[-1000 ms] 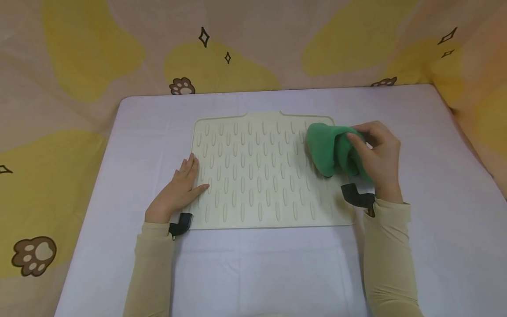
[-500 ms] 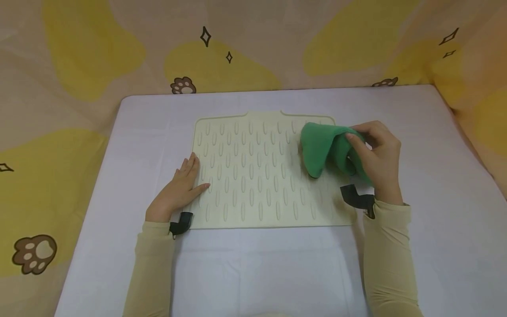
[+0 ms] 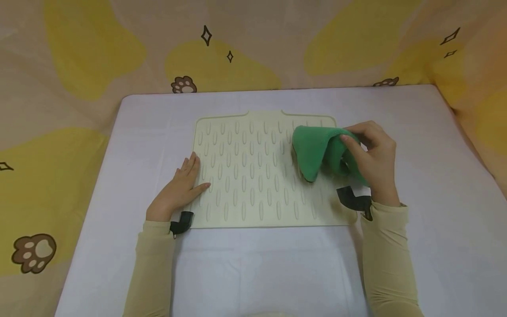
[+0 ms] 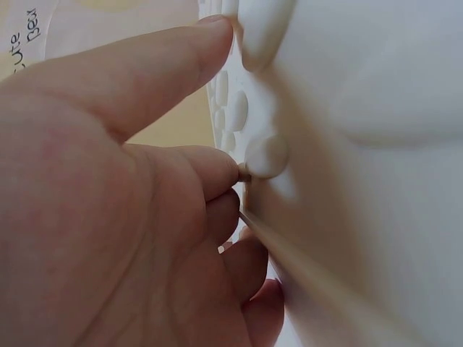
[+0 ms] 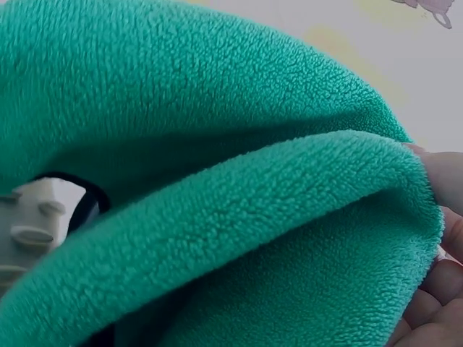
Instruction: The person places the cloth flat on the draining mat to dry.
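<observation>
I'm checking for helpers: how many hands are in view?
2: the left hand rests on the left edge of a cream rectangular mat with raised oval bumps; the right hand pinches a green fuzzy cloth over the mat's right side. No more show.

Left hand [image 3: 177, 191] and right hand [image 3: 376, 158] bare, tan sleeves [image 3: 388, 268]
Left sleeve [image 3: 152, 268] at seven o'clock, right at five, creased; a bent black piece [image 3: 183, 223] juts from the left cuff [image 3: 156, 228] at three o'clock, another [image 3: 354, 201] from the right at ten.
</observation>
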Action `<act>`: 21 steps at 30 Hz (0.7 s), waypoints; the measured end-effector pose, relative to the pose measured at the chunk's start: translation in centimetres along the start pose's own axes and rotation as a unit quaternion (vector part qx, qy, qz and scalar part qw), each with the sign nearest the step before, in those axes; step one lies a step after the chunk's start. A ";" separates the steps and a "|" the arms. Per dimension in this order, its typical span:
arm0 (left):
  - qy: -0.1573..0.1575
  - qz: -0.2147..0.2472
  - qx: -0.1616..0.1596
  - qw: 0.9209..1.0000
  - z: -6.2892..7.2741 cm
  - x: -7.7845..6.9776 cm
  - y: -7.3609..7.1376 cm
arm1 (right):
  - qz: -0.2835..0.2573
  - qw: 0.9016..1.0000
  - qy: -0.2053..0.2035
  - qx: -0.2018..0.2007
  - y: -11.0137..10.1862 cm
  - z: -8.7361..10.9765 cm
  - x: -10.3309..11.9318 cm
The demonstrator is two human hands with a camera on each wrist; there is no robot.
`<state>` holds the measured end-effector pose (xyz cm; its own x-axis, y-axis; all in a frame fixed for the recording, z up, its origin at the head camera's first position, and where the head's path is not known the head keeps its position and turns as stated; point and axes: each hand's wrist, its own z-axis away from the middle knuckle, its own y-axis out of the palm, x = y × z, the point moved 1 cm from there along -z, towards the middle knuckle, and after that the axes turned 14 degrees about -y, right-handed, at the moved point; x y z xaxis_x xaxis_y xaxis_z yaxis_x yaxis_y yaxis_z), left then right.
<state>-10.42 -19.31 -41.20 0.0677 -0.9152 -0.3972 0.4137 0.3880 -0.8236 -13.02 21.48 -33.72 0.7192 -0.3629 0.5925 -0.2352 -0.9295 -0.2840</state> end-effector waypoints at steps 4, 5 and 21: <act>0.000 0.000 0.001 1.000 0.0 -0.1 0.0 | -0.013 1.000 0.004 -0.007 0.1 0.0 0.4; -0.001 -0.001 0.001 1.000 0.0 -0.1 0.0 | -0.017 1.000 0.005 -0.008 0.1 0.0 0.5; -0.008 -0.002 0.006 1.000 -0.3 0.2 0.2 | -0.052 0.999 -0.014 0.005 1.7 -0.5 1.9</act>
<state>-10.58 -19.39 -41.59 0.0797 -0.9184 -0.3875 0.4256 0.3829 -0.8199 -12.36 19.20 -32.72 0.7571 -0.2626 0.5982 -0.1525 -0.9614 -0.2290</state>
